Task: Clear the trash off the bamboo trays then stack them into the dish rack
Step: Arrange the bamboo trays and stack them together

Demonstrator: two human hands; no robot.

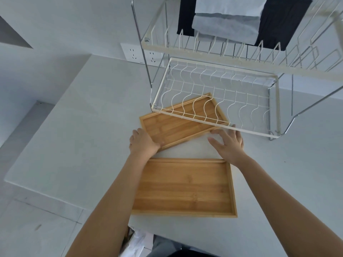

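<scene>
Two hands are framing the far rectangular bamboo tray [167, 128], probably for lifting: left hand [143, 143] clamping its corner, right hand [229, 143] splaying its fingers apart.

Two matt bamboo trays [183, 188], a white-coated wire dish rack [215, 95], smooth matt white counter [92, 115].

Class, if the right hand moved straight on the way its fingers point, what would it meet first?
The right hand would likely meet the right corner of the far bamboo tray first, with the front rim of the dish rack just beyond; depth is unclear.
</scene>
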